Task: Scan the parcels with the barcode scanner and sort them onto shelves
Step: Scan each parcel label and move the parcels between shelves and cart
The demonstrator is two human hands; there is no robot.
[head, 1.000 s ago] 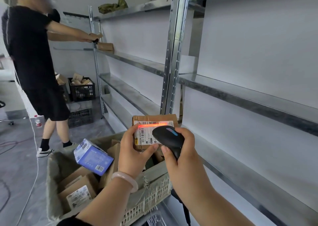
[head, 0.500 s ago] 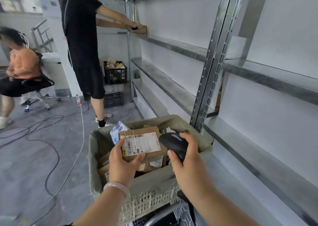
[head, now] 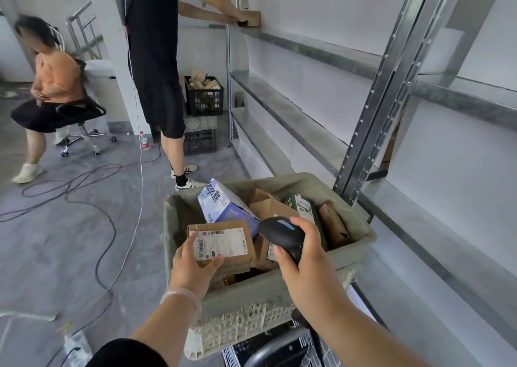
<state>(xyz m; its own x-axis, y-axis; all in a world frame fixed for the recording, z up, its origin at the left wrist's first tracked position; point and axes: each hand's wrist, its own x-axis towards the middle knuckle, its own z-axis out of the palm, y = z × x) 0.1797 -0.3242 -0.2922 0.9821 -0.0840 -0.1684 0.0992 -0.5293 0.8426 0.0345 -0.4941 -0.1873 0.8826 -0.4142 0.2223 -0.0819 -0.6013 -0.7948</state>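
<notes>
Left hand [head: 193, 266] gripping parcel [head: 223, 245] label-up, right hand [head: 302, 257] barcode scanner [head: 282, 233]

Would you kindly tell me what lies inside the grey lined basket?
A blue-and-white box, several brown parcels and a dark green packet; the left hand holds a labelled parcel above them. Lower layers are hidden.

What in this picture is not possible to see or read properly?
Head view: label text on the cardboard parcel in the left hand, too small to read.
Head view: barcode scanner handle, covered by the right hand.
Head view: bottom of the basket, hidden under the loose parcels.
</notes>
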